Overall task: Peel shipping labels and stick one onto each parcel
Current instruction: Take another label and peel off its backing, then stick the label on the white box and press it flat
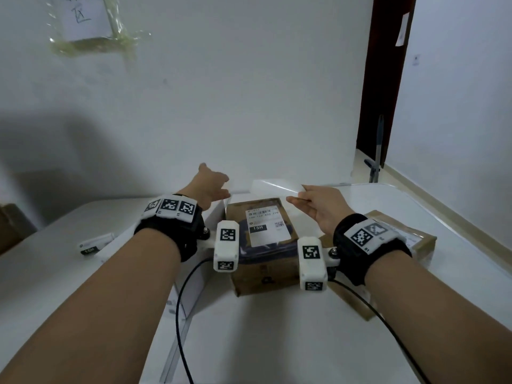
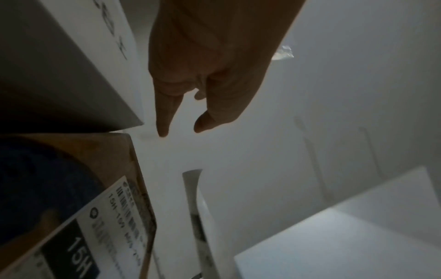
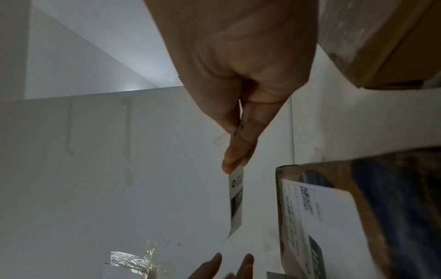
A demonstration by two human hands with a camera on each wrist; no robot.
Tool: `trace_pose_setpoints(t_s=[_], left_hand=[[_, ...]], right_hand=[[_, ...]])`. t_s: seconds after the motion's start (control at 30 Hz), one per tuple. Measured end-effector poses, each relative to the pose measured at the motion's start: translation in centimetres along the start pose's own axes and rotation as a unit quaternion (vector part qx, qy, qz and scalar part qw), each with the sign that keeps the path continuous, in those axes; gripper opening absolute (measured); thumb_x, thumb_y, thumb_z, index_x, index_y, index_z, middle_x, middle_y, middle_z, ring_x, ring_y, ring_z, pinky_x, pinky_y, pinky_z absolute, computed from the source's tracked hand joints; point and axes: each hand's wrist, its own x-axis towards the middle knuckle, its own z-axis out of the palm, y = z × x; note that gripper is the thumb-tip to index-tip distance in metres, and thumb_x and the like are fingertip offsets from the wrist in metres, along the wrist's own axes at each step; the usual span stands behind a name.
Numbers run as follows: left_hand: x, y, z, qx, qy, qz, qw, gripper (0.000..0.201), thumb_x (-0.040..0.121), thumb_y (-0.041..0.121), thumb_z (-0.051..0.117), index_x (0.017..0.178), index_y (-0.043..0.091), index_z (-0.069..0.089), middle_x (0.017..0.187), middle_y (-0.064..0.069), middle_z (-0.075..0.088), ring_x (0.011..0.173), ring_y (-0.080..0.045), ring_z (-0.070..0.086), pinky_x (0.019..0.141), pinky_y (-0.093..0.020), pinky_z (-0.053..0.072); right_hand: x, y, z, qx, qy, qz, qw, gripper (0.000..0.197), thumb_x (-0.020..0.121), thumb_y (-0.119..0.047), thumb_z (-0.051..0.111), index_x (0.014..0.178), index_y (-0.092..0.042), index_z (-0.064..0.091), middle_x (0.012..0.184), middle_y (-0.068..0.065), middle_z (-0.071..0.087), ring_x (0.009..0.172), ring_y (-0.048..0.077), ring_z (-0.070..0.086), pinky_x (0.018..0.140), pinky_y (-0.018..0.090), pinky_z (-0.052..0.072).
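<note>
A brown parcel (image 1: 263, 270) stands in the middle of the table with a printed "15H" shipping label (image 1: 267, 227) stuck on its top. Just beyond it my right hand (image 1: 297, 193) pinches a loose shipping label (image 1: 273, 187) by one end and holds it in the air; the right wrist view shows the label (image 3: 236, 200) hanging from thumb and fingers beside that parcel (image 3: 322, 217). My left hand (image 1: 219, 187) is held out to the label's left, fingers relaxed and holding nothing. Its index finger and thumb (image 2: 181, 131) point apart above the parcel (image 2: 114, 160).
A second brown parcel (image 1: 421, 245) lies to the right under my right wrist. A white box (image 1: 214, 214) sits under my left wrist. Another label (image 1: 92, 245) lies on the white table (image 1: 277, 342) at the left. A wall rises just behind.
</note>
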Motion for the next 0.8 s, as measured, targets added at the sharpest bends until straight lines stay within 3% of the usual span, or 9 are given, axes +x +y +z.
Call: trace_pose_setpoints(t_s=[0.07, 0.13, 0.27, 0.33, 0.4, 0.53, 0.63, 0.7, 0.8], left_hand=[[0.0, 0.4, 0.9, 0.121, 0.013, 0.068, 0.99, 0.045, 0.093, 0.007, 0.05, 0.138, 0.008, 0.045, 0.135, -0.014, 0.054, 0.118, -0.032, 0.057, 0.091, -0.036, 0.052], [-0.7, 0.8, 1.7, 0.235, 0.02, 0.175, 0.956, 0.029, 0.096, 0.02, 0.05, 0.122, 0.014, 0.062, 0.121, 0.001, 0.063, 0.11, -0.019, 0.058, 0.096, -0.029, 0.045], [-2.1, 1.2, 2.6, 0.354, -0.078, 0.384, 0.849, 0.03, 0.086, 0.04, 0.066, 0.11, 0.022, 0.064, 0.123, 0.007, 0.062, 0.113, -0.011, 0.053, 0.097, -0.024, 0.039], [-2.2, 0.7, 2.6, 0.421, -0.136, 0.438, 0.783, 0.034, 0.082, 0.032, 0.073, 0.111, 0.02, 0.061, 0.12, 0.003, 0.059, 0.109, -0.014, 0.049, 0.094, -0.024, 0.038], [-2.3, 0.3, 2.5, 0.449, -0.136, 0.457, 0.756, 0.032, 0.082, 0.022, 0.072, 0.11, 0.016, 0.06, 0.113, 0.0, 0.057, 0.1, -0.013, 0.043, 0.089, -0.028, 0.04], [-2.6, -0.1, 2.2, 0.449, -0.107, 0.47, 0.753, 0.017, 0.085, 0.016, 0.068, 0.101, 0.014, 0.061, 0.107, -0.001, 0.058, 0.096, -0.015, 0.049, 0.086, -0.035, 0.046], [-2.8, -0.2, 1.3, 0.415, -0.098, 0.467, 0.774, 0.007, 0.088, 0.015, 0.064, 0.095, 0.014, 0.061, 0.101, 0.0, 0.063, 0.093, -0.018, 0.059, 0.083, -0.041, 0.05], [-3.3, -0.1, 0.8, 0.389, -0.081, 0.445, 0.802, 0.006, 0.091, 0.016, 0.061, 0.097, 0.013, 0.06, 0.099, 0.001, 0.067, 0.093, -0.016, 0.063, 0.083, -0.042, 0.052], [-4.3, 0.3, 0.2, 0.33, -0.049, 0.396, 0.855, 0.01, 0.093, 0.017, 0.059, 0.1, 0.01, 0.058, 0.095, 0.001, 0.067, 0.087, -0.018, 0.064, 0.077, -0.027, 0.052]], right_hand=[[0.1, -0.4, -0.1, -0.002, -0.007, -0.001, 1.0, 0.037, 0.089, 0.015, 0.05, 0.126, 0.011, 0.053, 0.085, 0.019, 0.065, 0.07, 0.023, 0.07, 0.06, 0.021, 0.06], [0.3, -0.4, -0.1, 0.001, -0.013, -0.001, 1.0, 0.038, 0.089, 0.015, 0.051, 0.126, 0.012, 0.053, 0.086, 0.019, 0.066, 0.067, 0.021, 0.071, 0.06, 0.02, 0.06], [0.3, -0.2, 0.1, 0.001, -0.028, 0.002, 1.0, 0.031, 0.091, 0.014, 0.049, 0.12, 0.01, 0.058, 0.089, 0.018, 0.066, 0.072, 0.02, 0.069, 0.065, 0.02, 0.06], [0.3, 0.0, 0.2, 0.002, -0.035, 0.006, 0.999, 0.028, 0.091, 0.013, 0.049, 0.117, 0.01, 0.06, 0.09, 0.018, 0.067, 0.073, 0.019, 0.07, 0.066, 0.02, 0.06], [0.2, 0.1, 0.4, 0.002, -0.042, 0.01, 0.999, 0.027, 0.092, 0.011, 0.049, 0.117, 0.01, 0.06, 0.091, 0.017, 0.068, 0.07, 0.017, 0.071, 0.064, 0.018, 0.06], [-0.6, 0.1, 1.1, 0.01, -0.054, 0.009, 0.998, 0.025, 0.093, 0.01, 0.048, 0.117, 0.009, 0.056, 0.088, 0.017, 0.066, 0.057, 0.013, 0.073, 0.059, 0.016, 0.059], [-1.1, 0.0, 1.7, 0.02, -0.059, 0.001, 0.998, 0.019, 0.093, 0.009, 0.052, 0.111, 0.004, 0.052, 0.085, 0.017, 0.063, 0.058, 0.016, 0.073, 0.056, 0.017, 0.059], [-1.6, -0.1, 2.2, 0.0, -0.074, -0.001, 0.997, 0.016, 0.095, -0.005, 0.056, 0.108, 0.004, 0.055, 0.08, 0.016, 0.067, 0.062, 0.016, 0.072, 0.058, 0.018, 0.059], [-2.2, -0.2, 3.1, -0.056, -0.109, -0.008, 0.992, 0.046, 0.097, -0.042, 0.049, 0.111, 0.0, 0.058, 0.084, 0.016, 0.072, 0.066, 0.017, 0.071, 0.064, 0.022, 0.059]])
